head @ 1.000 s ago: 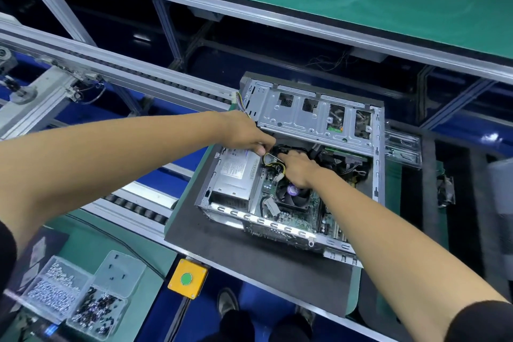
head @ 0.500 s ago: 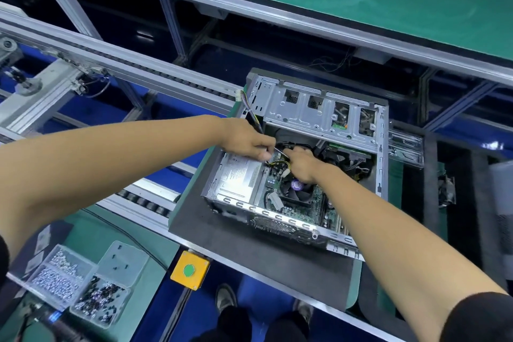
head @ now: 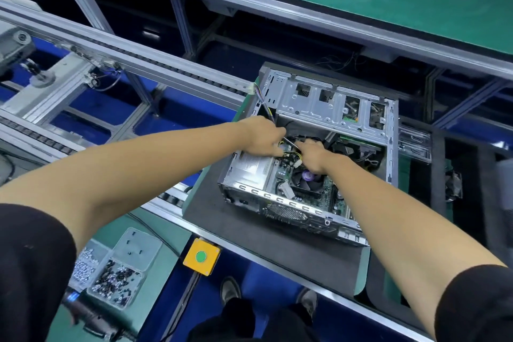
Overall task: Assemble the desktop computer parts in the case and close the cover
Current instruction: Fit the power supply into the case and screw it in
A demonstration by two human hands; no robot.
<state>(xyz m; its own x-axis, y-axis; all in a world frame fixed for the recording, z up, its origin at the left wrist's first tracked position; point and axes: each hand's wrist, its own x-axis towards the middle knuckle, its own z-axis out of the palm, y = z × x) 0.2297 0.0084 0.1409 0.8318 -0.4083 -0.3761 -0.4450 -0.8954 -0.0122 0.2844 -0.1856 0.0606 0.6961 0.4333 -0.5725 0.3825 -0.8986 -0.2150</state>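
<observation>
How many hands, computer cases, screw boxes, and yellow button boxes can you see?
Hands: 2 (left hand, right hand)
Computer cases: 1 (computer case)
Screw boxes: 1 (screw box)
Yellow button boxes: 1 (yellow button box)
Total: 5

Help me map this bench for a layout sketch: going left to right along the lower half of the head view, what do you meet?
Clear screw box → yellow button box → open computer case on its dark mat → clear plastic part past the case's right side.
</observation>
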